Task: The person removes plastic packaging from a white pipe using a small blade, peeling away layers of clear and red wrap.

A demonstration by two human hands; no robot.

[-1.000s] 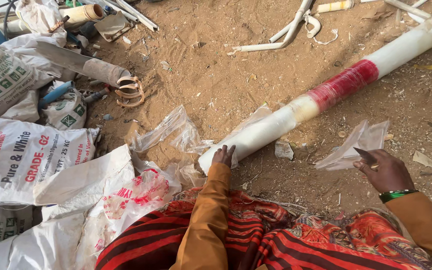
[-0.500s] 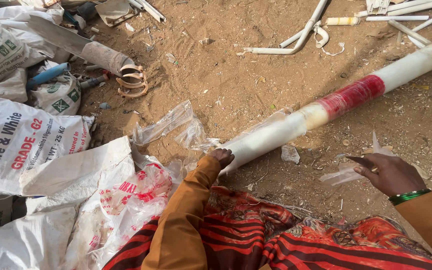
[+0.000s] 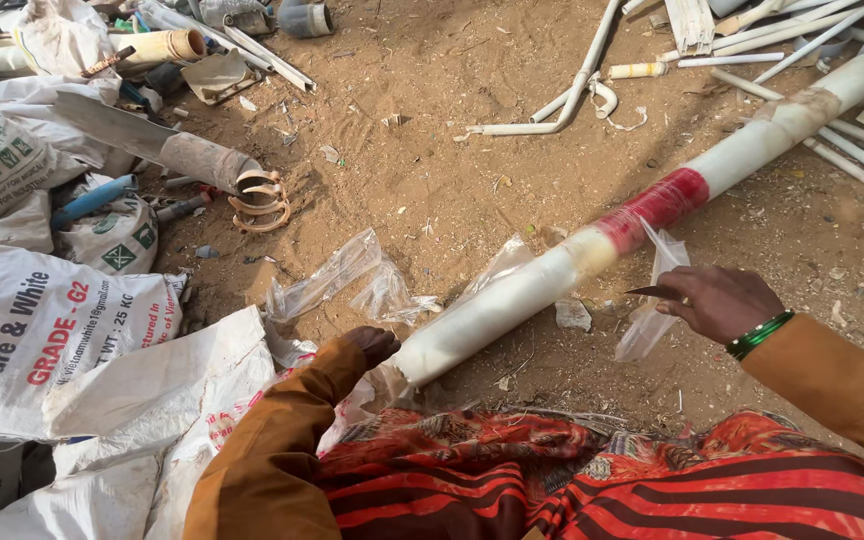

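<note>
- Far left of the frame: piled white woven sacks (image 3: 42, 350), printed, lying on the sandy ground (image 3: 432, 170); more of them in view than half a second ago.
- Upper left: grey pipe piece with tan clips (image 3: 262, 200) at its end, lower in the frame than before.
- Left of centre: crumpled clear plastic wrap (image 3: 337, 280) on the dirt, unmoved.
- Lower centre: left hand (image 3: 372, 345) clenched against the near end of the long white pipe (image 3: 512, 300), same contact as before.
- Centre to upper right: that pipe running diagonally, red band (image 3: 657, 205) midway, unchanged.
- Right of centre: right hand (image 3: 717, 300) pinching a small dark blade (image 3: 652, 292), now just beside the pipe and closer than before; a clear plastic strip (image 3: 652, 320) hanging at the hand.
</note>
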